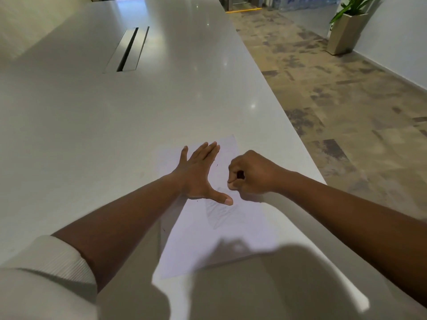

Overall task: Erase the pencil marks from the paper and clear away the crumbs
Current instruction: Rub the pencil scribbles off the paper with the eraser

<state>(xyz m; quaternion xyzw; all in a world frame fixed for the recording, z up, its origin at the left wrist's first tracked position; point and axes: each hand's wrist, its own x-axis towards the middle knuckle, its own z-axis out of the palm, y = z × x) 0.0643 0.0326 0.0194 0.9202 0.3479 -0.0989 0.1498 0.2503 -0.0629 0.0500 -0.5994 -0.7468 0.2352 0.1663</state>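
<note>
A white sheet of paper (203,241) lies on the pale grey table (92,135) near its right edge. Faint grey pencil shading (218,212) covers the sheet's middle. My left hand (198,174) lies flat on the paper with fingers spread, thumb pointing right. My right hand (250,175) is clenched just right of the thumb, knuckles down on the sheet; a small pale tip, likely an eraser (230,185), shows at the fingertips, mostly hidden. A few tiny dark crumbs (216,163) lie near the left fingers.
The table's right edge (307,153) runs close beside my right hand, with patterned carpet floor (346,100) beyond. A metal cable slot (128,50) sits far back on the table. A potted plant (346,31) stands by the far wall.
</note>
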